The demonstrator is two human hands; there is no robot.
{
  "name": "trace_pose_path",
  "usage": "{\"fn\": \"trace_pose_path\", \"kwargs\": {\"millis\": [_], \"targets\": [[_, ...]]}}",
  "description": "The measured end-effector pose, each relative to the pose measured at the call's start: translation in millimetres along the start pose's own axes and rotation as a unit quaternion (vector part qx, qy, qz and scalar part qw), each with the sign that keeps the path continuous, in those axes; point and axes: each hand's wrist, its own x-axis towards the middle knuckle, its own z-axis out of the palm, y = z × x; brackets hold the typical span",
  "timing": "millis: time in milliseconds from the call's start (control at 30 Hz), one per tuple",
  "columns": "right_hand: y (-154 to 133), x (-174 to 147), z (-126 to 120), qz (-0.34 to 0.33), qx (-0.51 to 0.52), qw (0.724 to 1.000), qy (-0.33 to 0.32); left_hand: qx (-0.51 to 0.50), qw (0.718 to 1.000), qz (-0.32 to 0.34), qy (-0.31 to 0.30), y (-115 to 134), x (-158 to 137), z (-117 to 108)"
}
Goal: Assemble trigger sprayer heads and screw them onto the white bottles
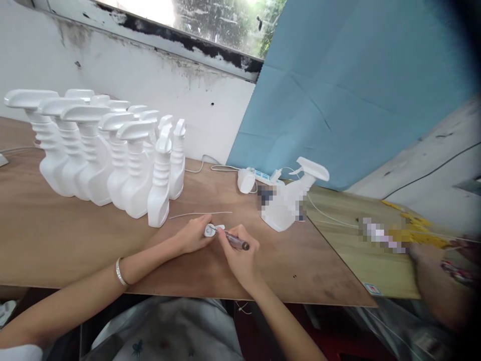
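Observation:
My left hand [195, 234] is closed around a small white plastic spray-head part [209, 230] just above the table, its round opening facing up. My right hand [242, 253] grips a slim pen-shaped tool [236, 240] with a dark rear end. The tool's thin tip meets the white part at its opening; whether it is inside cannot be made out. Behind my left hand lies a thin white tube [201, 214], flat on the wood. A white spray bottle [281, 210] stands beyond my right hand, partly blurred out.
Several white spray bottles [93, 165] stand grouped at the left. A white plug adapter [246, 180] and a power strip [265, 177] with cables sit at the back. On the right, another person's hand [428, 255] is near yellow items [413, 230] on a second table [338, 215].

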Motion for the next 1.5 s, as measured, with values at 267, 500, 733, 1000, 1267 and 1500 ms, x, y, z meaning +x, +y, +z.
{"fn": "trace_pose_path", "kwargs": {"millis": [267,500,733,1000,1267,1500], "targets": [[6,5,3,0.039,0.086,0.992,-0.089,0.022,0.999,-0.023,0.007,-6,3,-5],[17,18,-2,0.279,0.306,0.904,-0.107,0.079,0.997,-0.007,-0.015,-6,4,-4],[28,21,-1,0.373,0.440,0.813,-0.081,0.057,0.996,0.023,-0.060,-6,5,-8],[24,17,-11,0.292,0.428,0.848,-0.110,0.143,0.981,0.100,-0.090,-4,5,-16],[29,18,-7,0.338,0.467,0.812,-0.093,0.180,0.971,0.126,-0.091,-2,7,-20],[30,18,-4,0.393,0.486,0.778,-0.062,0.145,0.978,0.126,-0.087,-4,9,-23]]}}
